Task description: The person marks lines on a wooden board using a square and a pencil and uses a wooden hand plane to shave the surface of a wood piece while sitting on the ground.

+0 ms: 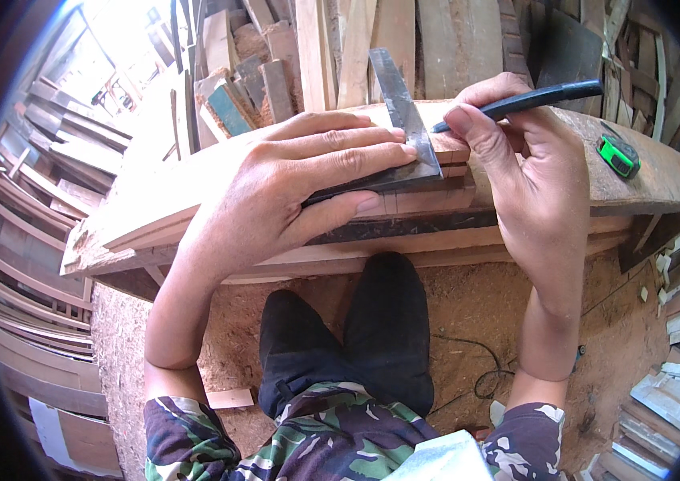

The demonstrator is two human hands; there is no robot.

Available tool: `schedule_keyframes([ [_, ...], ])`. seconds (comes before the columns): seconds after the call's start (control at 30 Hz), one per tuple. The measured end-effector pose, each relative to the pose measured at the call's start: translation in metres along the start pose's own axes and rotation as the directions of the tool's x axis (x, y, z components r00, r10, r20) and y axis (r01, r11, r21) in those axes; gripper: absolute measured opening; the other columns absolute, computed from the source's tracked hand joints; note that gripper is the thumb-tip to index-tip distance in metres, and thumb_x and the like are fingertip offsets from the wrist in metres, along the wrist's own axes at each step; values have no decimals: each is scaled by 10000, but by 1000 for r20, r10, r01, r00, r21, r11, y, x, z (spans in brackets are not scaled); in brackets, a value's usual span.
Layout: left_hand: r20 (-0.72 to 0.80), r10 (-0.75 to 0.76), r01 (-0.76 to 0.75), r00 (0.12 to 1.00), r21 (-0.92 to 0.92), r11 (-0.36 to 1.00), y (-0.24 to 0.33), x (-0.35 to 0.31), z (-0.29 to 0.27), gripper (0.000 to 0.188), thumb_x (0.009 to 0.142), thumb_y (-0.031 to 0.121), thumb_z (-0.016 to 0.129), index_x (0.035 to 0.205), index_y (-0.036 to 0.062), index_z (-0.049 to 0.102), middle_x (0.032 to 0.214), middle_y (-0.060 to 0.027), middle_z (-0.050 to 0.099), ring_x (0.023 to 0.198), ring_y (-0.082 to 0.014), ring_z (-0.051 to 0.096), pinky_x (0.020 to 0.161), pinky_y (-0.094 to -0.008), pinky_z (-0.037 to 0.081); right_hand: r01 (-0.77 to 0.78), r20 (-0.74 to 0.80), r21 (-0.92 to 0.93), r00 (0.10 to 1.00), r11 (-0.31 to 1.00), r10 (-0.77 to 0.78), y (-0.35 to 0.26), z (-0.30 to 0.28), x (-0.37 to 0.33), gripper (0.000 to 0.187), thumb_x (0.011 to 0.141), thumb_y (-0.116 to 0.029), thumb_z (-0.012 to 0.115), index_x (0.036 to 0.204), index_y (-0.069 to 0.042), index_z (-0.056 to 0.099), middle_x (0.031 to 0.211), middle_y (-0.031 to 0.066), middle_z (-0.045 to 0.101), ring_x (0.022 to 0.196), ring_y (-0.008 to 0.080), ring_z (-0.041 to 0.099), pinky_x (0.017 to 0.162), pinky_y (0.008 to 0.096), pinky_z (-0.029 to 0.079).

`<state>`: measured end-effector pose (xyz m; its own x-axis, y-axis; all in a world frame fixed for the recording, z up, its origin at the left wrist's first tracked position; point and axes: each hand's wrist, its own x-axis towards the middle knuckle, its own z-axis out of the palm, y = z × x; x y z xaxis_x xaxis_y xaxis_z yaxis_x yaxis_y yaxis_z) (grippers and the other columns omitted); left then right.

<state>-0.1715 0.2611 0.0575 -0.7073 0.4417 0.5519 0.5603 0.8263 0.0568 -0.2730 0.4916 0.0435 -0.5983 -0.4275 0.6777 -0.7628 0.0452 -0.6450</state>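
My left hand (280, 172) holds a metal try square (401, 100) down on a stack of wooden boards (436, 200). Its fingers lie over the top, and its thumb presses the near side of the dark stock. The blade points away across the board's upper face. In my right hand (536, 176), a dark pen (548, 96) is pinched between thumb and fingers. The pen's tip is close to the right edge of the blade, near the board's end; whether it touches the wood I cannot tell.
A green and black tape measure (618, 156) rests on the wooden bench (580, 132) right of my hand. Planks (452, 48) lean behind the bench, and more timber (35, 297) is stacked at both sides. A black cable (480, 369) lies on the sawdust-covered floor.
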Motion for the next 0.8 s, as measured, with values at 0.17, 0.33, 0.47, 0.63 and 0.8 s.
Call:
schedule_keyframes([
  [0.17, -6, 2, -2, 1000, 0, 1000, 1, 1, 0, 465, 872, 217, 800, 1326, 125, 763, 1315, -86, 756, 1283, -348, 671, 1101, -492, 538, 38, -2, -31, 999, 999, -38, 7, 0, 5, 182, 1046, -155, 701, 1036, 27, 709, 908, 14, 693, 879, 80, 671, 810, 244, 539],
  [0.33, 5, -4, 4, 1000, -15, 1000, -1, -1, 0, 468, 869, 204, 797, 1325, 108, 759, 1310, -99, 756, 1290, -350, 666, 1101, -490, 533, 49, 31, -62, 998, 997, -47, 4, 2, 6, 170, 1042, -153, 708, 1029, 16, 714, 856, 10, 700, 849, 72, 669, 785, 242, 528],
  [0.47, 20, -10, 10, 1000, -17, 1000, 1, 1, -1, 468, 874, 195, 794, 1328, 91, 753, 1316, -109, 752, 1292, -358, 663, 1096, -489, 529, 8, 50, -41, 999, 999, -6, -4, -5, 5, 184, 1049, -167, 706, 1016, 13, 713, 842, 20, 706, 847, 73, 669, 778, 239, 522],
  [0.63, 17, -3, 3, 1000, -18, 1000, 1, 1, -1, 461, 890, 188, 783, 1339, 91, 746, 1318, -123, 747, 1283, -366, 665, 1092, -490, 528, 5, 52, 24, 999, 1000, -7, -5, -15, 4, 193, 1073, -185, 674, 1041, 5, 685, 874, 23, 695, 860, 84, 688, 801, 251, 554],
  [0.8, 32, 14, -14, 999, -6, 1000, 1, 3, -1, 460, 904, 191, 777, 1352, 93, 738, 1326, -131, 742, 1277, -364, 665, 1092, -488, 524, 32, -32, 91, 999, 995, -29, 8, -17, 7, 179, 1087, -187, 646, 1082, -9, 661, 921, 21, 683, 892, 105, 709, 842, 271, 591],
])
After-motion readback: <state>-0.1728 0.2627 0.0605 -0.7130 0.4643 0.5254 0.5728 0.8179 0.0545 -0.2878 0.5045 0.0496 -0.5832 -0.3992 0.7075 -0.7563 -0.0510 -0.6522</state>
